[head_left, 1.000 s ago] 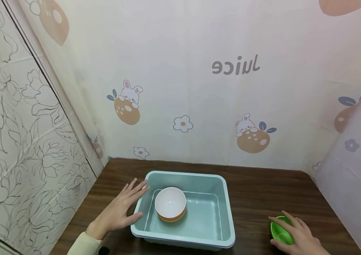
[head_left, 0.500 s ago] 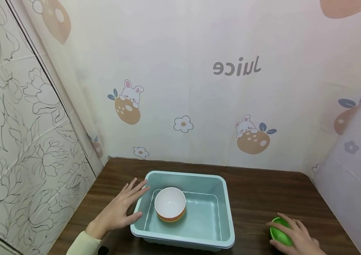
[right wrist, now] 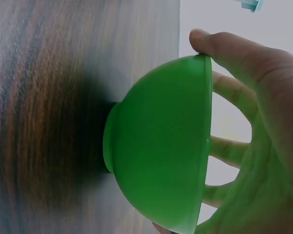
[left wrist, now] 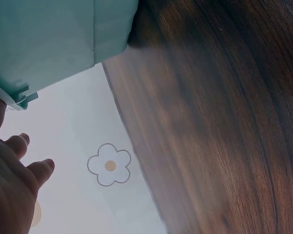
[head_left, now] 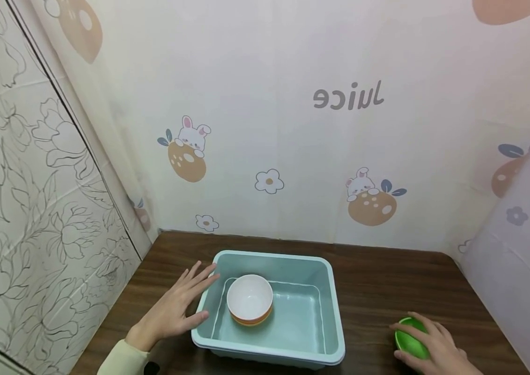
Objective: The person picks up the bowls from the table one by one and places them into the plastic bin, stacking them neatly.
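My right hand (head_left: 438, 348) spans the mouth of a green bowl (head_left: 407, 341) at the right, thumb and fingers on its rim. In the right wrist view the thumb presses the rim of the green bowl (right wrist: 161, 141), whose foot is close to the table; I cannot tell whether they touch. My left hand (head_left: 173, 310) lies with spread fingers at the left rim of a pale blue-green plastic basin (head_left: 302, 351). Its fingertips touch or nearly touch that rim. Inside the basin, a white bowl (head_left: 250, 298) sits on top of an orange bowl (head_left: 252, 321), left of the middle.
The dark wood table (head_left: 373, 291) runs back to a wall hanging (head_left: 269, 130) with fruit, rabbit and flower prints. A floral-patterned panel (head_left: 45, 219) borders the left side. Bare wood separates the basin from the green bowl.
My right hand and the green bowl have shifted very slightly left, and the bowl appears a little more tilted. The left hand, basin and stacked bowls look unmoved.
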A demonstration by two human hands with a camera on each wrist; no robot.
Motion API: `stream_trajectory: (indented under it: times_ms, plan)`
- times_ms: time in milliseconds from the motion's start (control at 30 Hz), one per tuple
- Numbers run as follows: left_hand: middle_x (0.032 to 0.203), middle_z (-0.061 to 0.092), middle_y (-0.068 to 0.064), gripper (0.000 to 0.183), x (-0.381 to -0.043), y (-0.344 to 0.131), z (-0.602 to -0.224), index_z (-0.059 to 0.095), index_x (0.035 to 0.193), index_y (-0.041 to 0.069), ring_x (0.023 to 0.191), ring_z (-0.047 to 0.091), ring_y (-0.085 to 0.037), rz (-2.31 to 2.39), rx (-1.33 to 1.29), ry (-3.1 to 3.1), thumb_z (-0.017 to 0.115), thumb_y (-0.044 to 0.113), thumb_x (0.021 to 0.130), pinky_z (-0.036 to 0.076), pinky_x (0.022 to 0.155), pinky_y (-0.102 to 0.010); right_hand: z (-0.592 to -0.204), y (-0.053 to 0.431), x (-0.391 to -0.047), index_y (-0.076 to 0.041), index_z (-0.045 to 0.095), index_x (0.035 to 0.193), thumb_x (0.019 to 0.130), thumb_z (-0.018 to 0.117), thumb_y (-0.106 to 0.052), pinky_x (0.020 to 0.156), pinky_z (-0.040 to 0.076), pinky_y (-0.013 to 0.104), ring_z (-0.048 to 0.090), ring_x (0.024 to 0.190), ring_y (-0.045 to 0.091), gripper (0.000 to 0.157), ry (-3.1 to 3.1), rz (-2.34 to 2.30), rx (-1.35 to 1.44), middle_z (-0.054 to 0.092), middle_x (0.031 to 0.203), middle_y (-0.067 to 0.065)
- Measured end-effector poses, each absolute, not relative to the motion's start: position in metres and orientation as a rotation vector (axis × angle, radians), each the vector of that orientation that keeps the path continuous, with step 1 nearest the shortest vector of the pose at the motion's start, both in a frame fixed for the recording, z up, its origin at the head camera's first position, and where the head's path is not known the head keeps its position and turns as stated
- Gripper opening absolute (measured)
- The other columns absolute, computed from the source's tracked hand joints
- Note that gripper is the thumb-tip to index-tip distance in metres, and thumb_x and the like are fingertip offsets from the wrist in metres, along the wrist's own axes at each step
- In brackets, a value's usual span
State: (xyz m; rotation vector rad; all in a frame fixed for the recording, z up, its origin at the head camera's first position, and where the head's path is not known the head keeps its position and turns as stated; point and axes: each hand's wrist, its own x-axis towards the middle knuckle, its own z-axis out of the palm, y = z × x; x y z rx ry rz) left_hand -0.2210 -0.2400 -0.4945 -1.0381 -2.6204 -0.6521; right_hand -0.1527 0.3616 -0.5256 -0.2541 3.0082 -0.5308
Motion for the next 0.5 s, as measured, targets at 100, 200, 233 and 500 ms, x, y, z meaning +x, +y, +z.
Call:
stream_trajectory:
  times_ms: [100,200,233,500]
  plan:
    - [0.169,0.033,-0.003,0.078,-0.2215,-0.2403,-0.4954,0.041,0.159,0.023,0.155,0.025,-0.044,-0.649,-1.043,-2.611,0.072,0.033,0.088,0.028,0.111,-0.078,-0.5290,0.3655,-0.1538,-0.025,0.064,0.136,0.088,0.076,-0.053,0.054,0.044,0.079,0.044,0.113,0.074,0.057,3.010,-0.542,-0.288,0.040,0.149,0.030]
    - [0.169,0.033,-0.003,0.077,-0.2218,-0.2402,-0.4962,0.043,0.158,0.020,0.155,0.025,-0.044,-0.649,-1.046,-2.606,0.072,0.032,0.088,0.028,0.111,-0.078,-0.5330,0.3692,-0.1550,-0.025,0.060,0.140,0.084,0.081,-0.049,0.054,0.041,0.083,0.041,0.111,0.077,0.064,3.013,-0.557,-0.333,0.036,0.148,0.036]
    - [0.169,0.033,-0.003,0.077,-0.2218,-0.2403,-0.4963,0.043,0.158,0.020,0.155,0.025,-0.044,-0.648,-1.044,-2.608,0.072,0.032,0.088,0.028,0.111,-0.078,-0.5342,0.3696,-0.1549,-0.024,0.060,0.139,0.082,0.083,-0.048,0.054,0.042,0.082,0.041,0.111,0.077,0.066,3.022,-0.566,-0.354,0.036,0.148,0.037]
    - [0.169,0.033,-0.003,0.077,-0.2218,-0.2408,-0.4958,0.038,0.161,0.027,0.156,0.024,-0.042,-0.649,-1.044,-2.612,0.069,0.037,0.091,0.028,0.111,-0.078,-0.5316,0.3656,-0.1519,-0.026,0.062,0.137,0.077,0.087,-0.043,0.054,0.049,0.069,0.043,0.110,0.073,0.067,3.041,-0.578,-0.391,0.039,0.144,0.034]
